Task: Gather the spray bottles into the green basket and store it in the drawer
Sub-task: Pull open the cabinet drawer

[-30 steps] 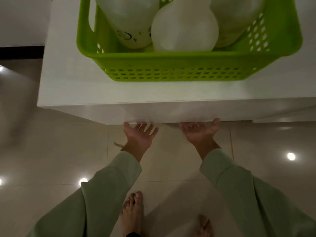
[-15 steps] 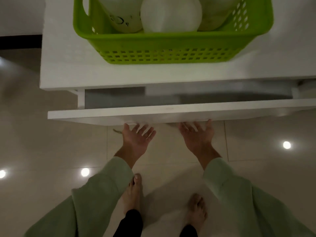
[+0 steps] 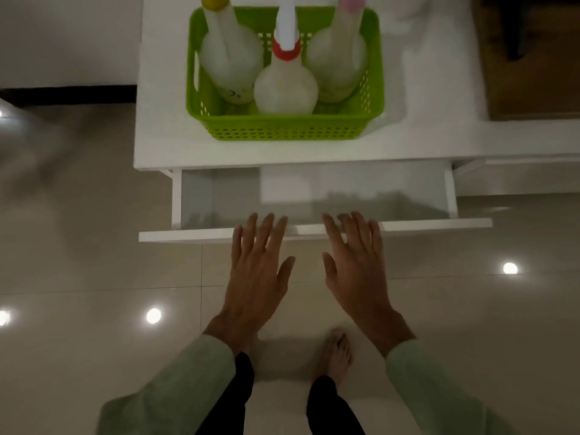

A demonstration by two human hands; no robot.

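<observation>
The green basket (image 3: pixel 282 128) stands on the white cabinet top (image 3: pixel 163 136) and holds three white spray bottles: one at left (image 3: pixel 230 58), one in the middle with a red collar (image 3: pixel 285 86), one at right (image 3: pixel 337 58). Below it the white drawer (image 3: pixel 314 232) is pulled out, its inside bare. My left hand (image 3: pixel 255 274) and my right hand (image 3: pixel 356 271) hover palm down with fingers spread, fingertips over the drawer's front panel, holding nothing.
Glossy beige floor tiles (image 3: pixel 78 277) with light reflections surround the cabinet. My bare right foot (image 3: pixel 335 353) stands below the drawer. A brown surface (image 3: pixel 533 58) lies at the upper right, a dark skirting strip (image 3: pixel 69 92) at the left wall.
The drawer has slid out much further. Both hands have turned from palms up under the drawer front to palms down above it. The view has pulled back, showing the whole basket.
</observation>
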